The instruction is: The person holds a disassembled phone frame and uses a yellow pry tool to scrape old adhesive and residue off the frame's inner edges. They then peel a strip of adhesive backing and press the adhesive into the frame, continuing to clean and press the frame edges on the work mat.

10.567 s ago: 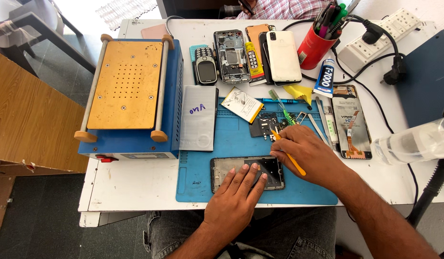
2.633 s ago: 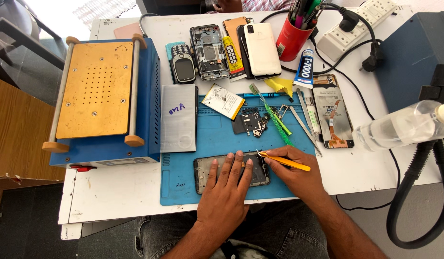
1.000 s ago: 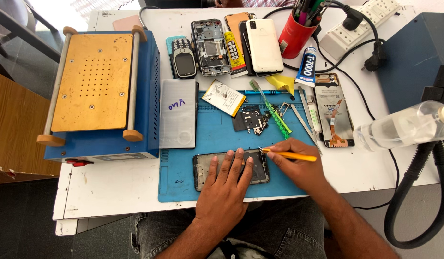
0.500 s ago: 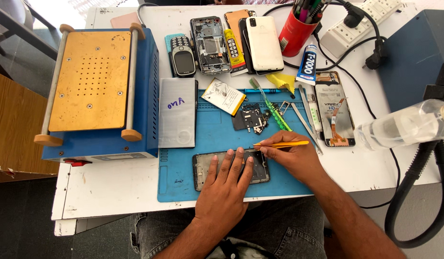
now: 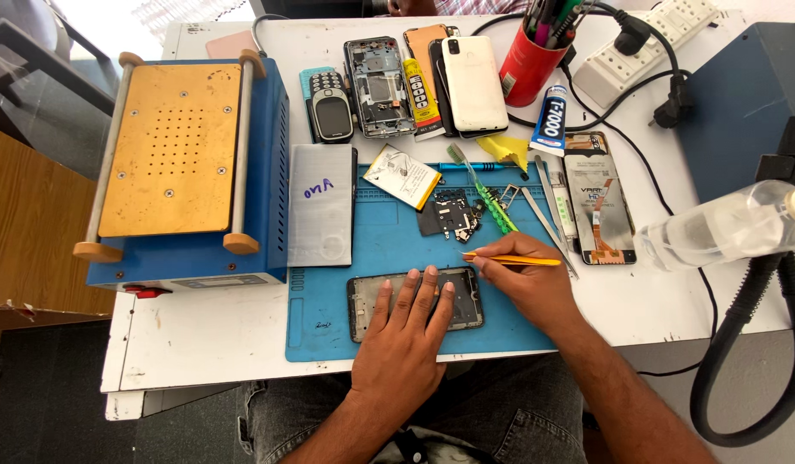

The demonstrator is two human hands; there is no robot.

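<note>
Now left hand (image 5: 406,344) lies flat, fingers spread, on phone frame (image 5: 415,302) nr bench front edge; right hand (image 5: 522,279) pinches yellow pry tool (image 5: 513,259), tip at frame's top-right corner, leveller than 0.5 s ago.

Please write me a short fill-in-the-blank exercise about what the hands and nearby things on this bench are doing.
1. The left hand presses flat on the phone frame, which lies on the ____ mat.
2. The right hand holds a thin ____ tool.
3. The pens stand in a ____ cup.
4. The keypad phone lies to the ____ of the white phone.

Missing words: blue; yellow; red; left
</note>
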